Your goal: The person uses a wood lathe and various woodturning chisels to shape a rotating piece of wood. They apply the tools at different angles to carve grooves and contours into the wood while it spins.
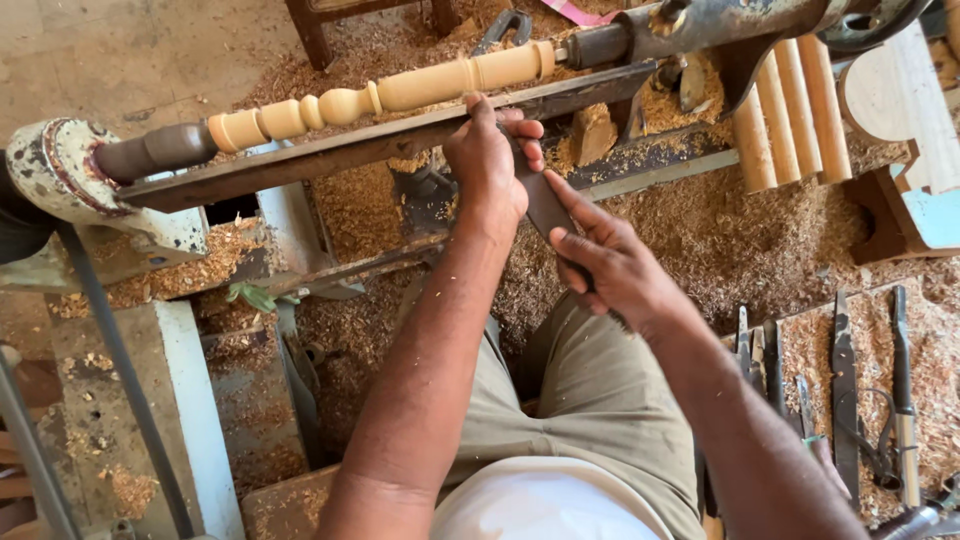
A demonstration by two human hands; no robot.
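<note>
Both hands, left hand (490,160) and right hand (615,265), grip, apparently, one chisel (545,205).

The dark flat metal turning chisel (545,205) shows only its middle: its cutting end lies behind the left hand (487,160) on the long dark steel tool rest (330,150), and its handle is buried in the closed right hand (615,265). Whether the edge touches the pale turned wooden spindle (400,90) cannot be told. The rusty grey lathe tailstock (720,25) is cut off by the top edge, and the chipped white headstock (70,170) by the left edge. The row of dark steel hand tools (850,390) on the sawdust-covered board runs out at the bottom right, their handles unseen. Shavings bury the lathe bed (620,160).
</note>
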